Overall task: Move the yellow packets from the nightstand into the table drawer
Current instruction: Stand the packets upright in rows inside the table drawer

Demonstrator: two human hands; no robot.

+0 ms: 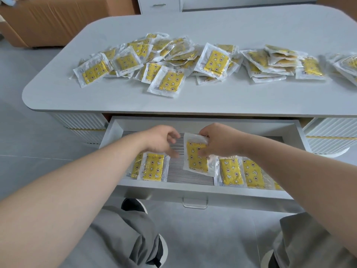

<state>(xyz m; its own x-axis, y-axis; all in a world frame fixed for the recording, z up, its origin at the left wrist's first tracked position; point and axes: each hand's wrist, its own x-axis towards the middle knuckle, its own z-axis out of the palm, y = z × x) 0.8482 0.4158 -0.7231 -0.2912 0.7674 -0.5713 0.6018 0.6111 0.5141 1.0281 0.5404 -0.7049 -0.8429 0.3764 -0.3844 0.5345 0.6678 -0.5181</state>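
Below the grey tabletop (119,97) a white drawer (202,188) is pulled out. My right hand (218,140) pinches a yellow packet (196,160) by its upper right corner and holds it upright over the drawer's middle. My left hand (161,141) hovers just to the packet's left with loosely curled fingers and holds nothing. Two packets (153,167) lie at the drawer's left under that hand. Several more packets (241,171) lie in a row at the drawer's right. A long heap of yellow packets (170,59) covers the tabletop.
The drawer's clear handle (195,204) faces me above my knees and shoes. White ribbed cabinet fronts (85,122) flank the drawer on both sides. Cardboard boxes (48,22) stand on the floor at the far left, white furniture (160,4) behind the table.
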